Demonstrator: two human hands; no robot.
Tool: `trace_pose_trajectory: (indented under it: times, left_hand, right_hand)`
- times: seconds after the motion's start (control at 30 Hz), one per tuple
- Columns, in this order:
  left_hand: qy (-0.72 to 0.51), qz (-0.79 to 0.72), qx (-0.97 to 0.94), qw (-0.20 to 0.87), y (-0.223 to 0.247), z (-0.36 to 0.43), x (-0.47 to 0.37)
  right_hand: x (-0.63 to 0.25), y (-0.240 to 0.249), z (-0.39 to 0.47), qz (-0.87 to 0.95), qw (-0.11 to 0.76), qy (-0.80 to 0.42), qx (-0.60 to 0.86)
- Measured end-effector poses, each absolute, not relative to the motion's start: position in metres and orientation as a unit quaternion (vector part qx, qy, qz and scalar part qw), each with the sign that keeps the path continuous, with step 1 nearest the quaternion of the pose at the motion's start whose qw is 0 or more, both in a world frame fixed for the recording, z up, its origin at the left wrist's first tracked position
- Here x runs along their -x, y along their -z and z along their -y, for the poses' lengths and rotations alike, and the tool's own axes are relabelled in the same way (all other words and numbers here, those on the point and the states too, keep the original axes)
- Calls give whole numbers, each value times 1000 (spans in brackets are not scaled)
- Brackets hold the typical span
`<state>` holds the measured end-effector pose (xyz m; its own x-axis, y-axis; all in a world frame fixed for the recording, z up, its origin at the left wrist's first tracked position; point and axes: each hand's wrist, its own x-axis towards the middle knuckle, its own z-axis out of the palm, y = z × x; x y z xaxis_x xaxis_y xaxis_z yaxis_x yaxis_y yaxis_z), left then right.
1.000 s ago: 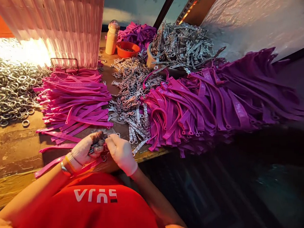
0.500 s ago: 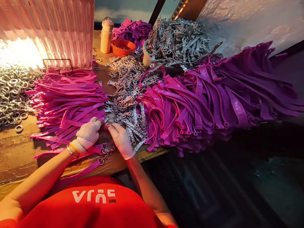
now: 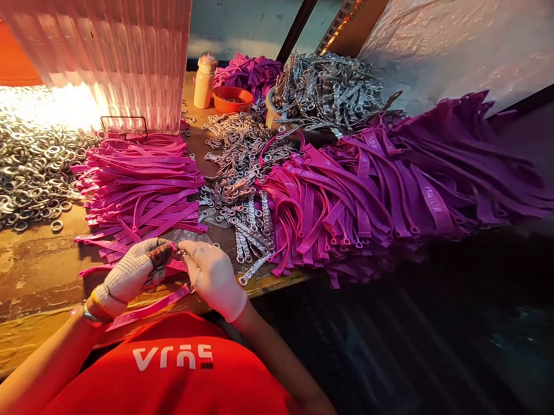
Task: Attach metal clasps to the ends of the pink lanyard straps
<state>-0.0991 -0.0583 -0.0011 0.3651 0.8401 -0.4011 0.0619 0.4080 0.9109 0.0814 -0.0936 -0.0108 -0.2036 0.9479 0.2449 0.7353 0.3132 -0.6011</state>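
Note:
My left hand [image 3: 132, 272], in a dotted knit glove, is closed round a pink strap near the table's front edge; brown, worn finger coverings show on it. My right hand [image 3: 214, 277], in a thin white glove, pinches at the strap's end, its fingertips close to the left ones; a small metal piece there is too small to make out. Another pink strap [image 3: 153, 306] with a ring lies below the hands. Beyond them is a pile of pink straps [image 3: 144, 185]. Short metal chains [image 3: 242, 164] are heaped right of that pile.
Metal rings [image 3: 28, 168] cover the table's left side under a bright light. Purple straps [image 3: 350, 192] hang over the edge at right. Behind are a full tub of chains [image 3: 331, 91], an orange bowl [image 3: 233, 100], a bottle [image 3: 204, 81] and a ribbed translucent panel [image 3: 128, 51].
Both hands have come nearer the body, the left one also leftward and turned so its covered fingers show. The view has shifted slightly, so the table's contents appear lower and further right.

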Motion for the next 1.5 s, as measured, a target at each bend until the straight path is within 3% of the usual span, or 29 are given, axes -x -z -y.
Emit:
trace_pose_trajectory:
  times: [0.1, 0.23, 0.33, 0.47, 0.57, 0.83, 0.97, 1.1, 1.23, 1.33, 1.5]
  left_hand:
    - [-278, -489, -490, 665, 3, 70, 104]
    - [-265, -500, -613, 552, 5, 77, 107]
    - [-262, -478, -668, 507, 10, 78, 109]
    - [-217, -477, -592, 612, 19, 78, 112]
    - [-223, -481, -565, 633, 20, 81, 114]
    - [-213, -489, -643, 549, 13, 84, 107]
    - [-136, -476, -681, 539, 12, 74, 115]
    - [-74, -480, -751, 447, 9, 64, 145]
    - [-145, -536, -734, 391, 7, 65, 166]
    - [-218, -578, -634, 466, 4, 70, 154]
    - [-286, -483, -271, 782, 3, 64, 120]
  right_hand:
    - [-72, 4, 99, 794, 204, -92, 565]
    - [-67, 1, 106, 819, 126, -23, 559]
    - [-66, 1, 109, 816, 124, -19, 564]
    - [-67, 1, 108, 811, 119, -55, 571]
    - [-69, 0, 107, 821, 80, -95, 557]
    - [-74, 19, 110, 871, 54, -37, 486]
    - [-75, 30, 108, 888, 32, -19, 458]
    - [-77, 29, 105, 894, 47, -49, 444]
    - [-94, 17, 84, 883, 57, -91, 457]
    - [-116, 17, 46, 839, 101, -97, 525]
    - [-134, 42, -19, 779, 67, -83, 617]
